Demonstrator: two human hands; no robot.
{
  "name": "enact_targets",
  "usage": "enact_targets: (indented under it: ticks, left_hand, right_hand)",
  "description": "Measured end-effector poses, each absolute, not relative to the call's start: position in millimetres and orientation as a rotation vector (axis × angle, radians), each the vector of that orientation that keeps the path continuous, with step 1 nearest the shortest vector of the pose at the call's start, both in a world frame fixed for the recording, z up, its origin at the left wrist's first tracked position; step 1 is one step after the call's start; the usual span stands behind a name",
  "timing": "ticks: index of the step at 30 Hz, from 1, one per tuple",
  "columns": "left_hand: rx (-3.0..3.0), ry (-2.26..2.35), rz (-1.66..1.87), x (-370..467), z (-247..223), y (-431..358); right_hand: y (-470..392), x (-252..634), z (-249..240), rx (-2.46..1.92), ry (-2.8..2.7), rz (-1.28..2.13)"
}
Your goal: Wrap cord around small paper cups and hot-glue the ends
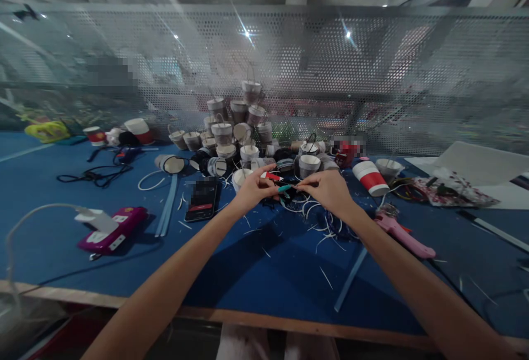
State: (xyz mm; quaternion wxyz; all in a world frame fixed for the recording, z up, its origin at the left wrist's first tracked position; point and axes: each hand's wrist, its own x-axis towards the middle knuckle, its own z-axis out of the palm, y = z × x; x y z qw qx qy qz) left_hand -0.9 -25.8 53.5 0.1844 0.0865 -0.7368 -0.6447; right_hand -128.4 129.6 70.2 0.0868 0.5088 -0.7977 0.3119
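Observation:
My left hand [256, 184] is closed in a pinch, with a small teal piece [284, 188] at its fingertips; its kind is too small to make out. Close by on the right, my right hand [326, 188] pinches something thin that I cannot identify, its fingertips almost meeting the teal piece. Under and behind both hands lie white string scraps [308, 205]. A small paper cup [309, 166] wrapped in grey stands just beyond them, and another white-rimmed cup [238, 177] is partly hidden by my left hand.
Many small cups [251, 91] are piled at the back against a perforated metal screen [314, 57]. A phone [202, 199] and a purple power strip [124, 226] lie left. On the right are a red-and-white cup [371, 178], a pink glue gun [407, 236] and a plastic bag [457, 189].

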Motion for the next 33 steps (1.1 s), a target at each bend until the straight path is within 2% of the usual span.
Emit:
enact_targets:
  ticks: [14,21,33]
  left_hand:
    - [0.249,-2.051,-1.833,-1.1,53.7,-28.0]
    - [0.229,-2.063,-1.773,-1.0,54.0,-27.6]
    - [0.306,-2.029,-1.798,-4.6,46.3,-33.0]
  right_hand:
    - [117.2,-140.9,69.6,1.516,-2.275,1.086]
    - [113.7,-148.1,68.6,1.486,-2.307,1.011]
    - [108.5,-141.5,66.3,1.569,-2.337,1.073]
